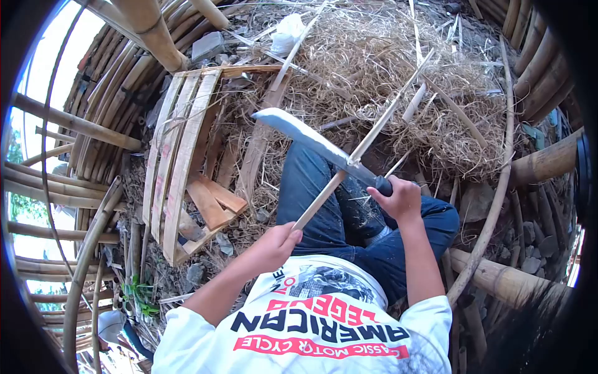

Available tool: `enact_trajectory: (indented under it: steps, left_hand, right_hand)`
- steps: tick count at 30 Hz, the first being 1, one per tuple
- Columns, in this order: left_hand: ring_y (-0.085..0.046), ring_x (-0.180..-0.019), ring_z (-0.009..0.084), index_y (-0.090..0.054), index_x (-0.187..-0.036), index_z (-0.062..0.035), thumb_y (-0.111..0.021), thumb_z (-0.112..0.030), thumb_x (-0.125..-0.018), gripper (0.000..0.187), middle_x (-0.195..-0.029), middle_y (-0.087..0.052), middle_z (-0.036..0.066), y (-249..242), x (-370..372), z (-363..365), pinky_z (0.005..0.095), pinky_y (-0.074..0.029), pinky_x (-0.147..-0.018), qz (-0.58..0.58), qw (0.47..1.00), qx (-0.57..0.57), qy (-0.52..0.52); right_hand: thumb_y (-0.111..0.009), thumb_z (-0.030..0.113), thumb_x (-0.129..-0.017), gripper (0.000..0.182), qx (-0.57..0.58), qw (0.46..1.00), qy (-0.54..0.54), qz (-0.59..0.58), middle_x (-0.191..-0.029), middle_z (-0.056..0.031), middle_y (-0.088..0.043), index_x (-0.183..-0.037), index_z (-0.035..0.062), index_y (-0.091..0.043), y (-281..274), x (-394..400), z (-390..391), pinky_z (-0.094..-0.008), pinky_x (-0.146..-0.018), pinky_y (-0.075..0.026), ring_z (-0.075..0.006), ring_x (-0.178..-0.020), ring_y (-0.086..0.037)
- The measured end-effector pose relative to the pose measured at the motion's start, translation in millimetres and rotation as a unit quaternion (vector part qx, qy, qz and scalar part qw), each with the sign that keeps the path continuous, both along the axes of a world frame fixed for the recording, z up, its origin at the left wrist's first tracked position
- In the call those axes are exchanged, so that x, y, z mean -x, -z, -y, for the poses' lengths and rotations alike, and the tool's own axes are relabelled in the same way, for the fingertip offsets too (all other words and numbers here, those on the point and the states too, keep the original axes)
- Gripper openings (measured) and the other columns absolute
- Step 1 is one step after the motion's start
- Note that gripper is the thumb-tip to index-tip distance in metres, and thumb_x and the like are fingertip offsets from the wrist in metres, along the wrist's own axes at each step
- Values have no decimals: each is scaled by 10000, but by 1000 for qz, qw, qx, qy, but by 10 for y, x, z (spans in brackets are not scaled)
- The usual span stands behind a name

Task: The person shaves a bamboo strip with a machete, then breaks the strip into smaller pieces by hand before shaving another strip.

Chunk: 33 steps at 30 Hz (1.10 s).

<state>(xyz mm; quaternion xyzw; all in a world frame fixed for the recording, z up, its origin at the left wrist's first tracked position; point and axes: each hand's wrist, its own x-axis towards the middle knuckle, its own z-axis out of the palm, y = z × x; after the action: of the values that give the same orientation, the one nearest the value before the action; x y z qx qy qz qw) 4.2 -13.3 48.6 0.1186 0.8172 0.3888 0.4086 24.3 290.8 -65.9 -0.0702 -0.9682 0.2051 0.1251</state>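
Note:
My left hand (277, 246) is closed round the lower end of a long, pale bamboo strip (321, 201), which slants up to the right across my lap. In my right hand (398, 197) is the dark handle of a large machete (305, 138). Its wide blade points up and left, crossing the strip above my legs. Where blade and strip meet, the strip looks partly split, with a raised sliver. Small shavings lie on my dark jeans (311, 187).
A slatted wooden crate (180, 143) lies tilted at the left. Curly shavings (461, 124) are heaped ahead of my legs, near a white plastic bag (287, 32). Bamboo poles (498, 274) surround me, and a thin curved pole (498, 193) runs along the right.

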Motion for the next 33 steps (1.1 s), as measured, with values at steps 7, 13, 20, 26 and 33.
enact_trajectory:
  steps: [7, 13, 20, 26, 33]
  left_hand:
    - [-412, -566, 78, -508, -891, -38, -413, -240, -1029, 262, -636, -443, -28, 157, 56, -157, 269, -351, -516, 1, 1000, -17, 0]
    - [-426, -643, 143, -508, -891, -12, -413, -206, -1011, 248, -664, -447, 48, 18, 53, 22, 331, -387, -601, 27, 999, 11, -13]
    - [-403, -586, 120, -498, -895, -25, -407, -209, -1018, 239, -626, -434, 13, 127, 72, -215, 320, -373, -556, 38, 999, -9, 2]
    - [-392, -559, 77, -507, -913, -32, -404, -206, -1027, 231, -625, -421, -22, 219, 107, -226, 278, -352, -517, 63, 997, -32, -22]
    - [-357, -542, 44, -485, -885, -73, -414, -228, -1033, 226, -648, -404, -55, 45, 72, -22, 224, -315, -482, 37, 998, -34, -23]
  right_hand:
    - [-657, 699, -721, 637, 134, 988, -80, -12, -553, -118, -597, -598, 81, -562, -373, -224, 803, -388, -485, -498, -305, -503, -629]
    - [-613, 755, -708, 672, 35, 999, -10, -36, -518, -96, -589, -580, 97, -576, -178, 74, 397, -378, -470, -494, -266, -489, -629]
    - [-639, 684, -747, 636, 34, 995, 74, 54, -567, -155, -600, -617, 65, -577, -275, 19, 175, -429, -527, -506, -345, -567, -639]
    - [-653, 686, -727, 614, 89, 994, -69, -1, -549, -115, -600, -594, 92, -579, -349, -142, 792, -398, -499, -503, -297, -518, -638]
    - [-529, 790, -744, 729, -19, 997, 62, 35, -604, -124, -651, -636, 78, -640, -111, 260, -166, -384, -528, -518, -288, -571, -672]
